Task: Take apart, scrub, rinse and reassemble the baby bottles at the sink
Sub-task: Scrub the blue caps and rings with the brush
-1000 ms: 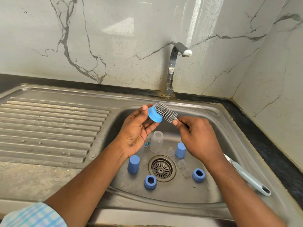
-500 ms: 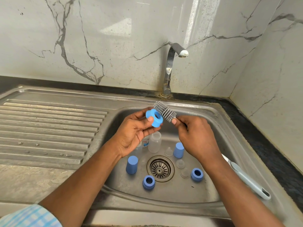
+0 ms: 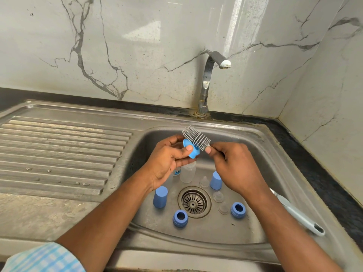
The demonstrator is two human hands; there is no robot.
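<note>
My left hand (image 3: 167, 160) pinches a blue bottle collar ring (image 3: 191, 149) above the sink basin (image 3: 261, 169). My right hand (image 3: 233, 163) grips a grey bottle brush (image 3: 195, 137) just behind its bristles; the bristle head lies against the ring, and the brush's long handle (image 3: 300, 216) runs down to the right. On the basin floor lie a clear bottle (image 3: 187, 173), two blue caps (image 3: 160, 196) (image 3: 215, 180), two more blue rings (image 3: 180, 218) (image 3: 238, 210) and clear teats (image 3: 218, 196).
A drain strainer (image 3: 194, 201) sits in the middle of the basin. The tap (image 3: 214, 75) stands behind it with no water running. A ribbed draining board (image 3: 59, 154) stretches to the left. Marble walls close in behind and on the right.
The blue ring has turned in my left hand, with my thumb now on its outer side, and the brush head has shifted slightly across it. The parts in the basin stay put.
</note>
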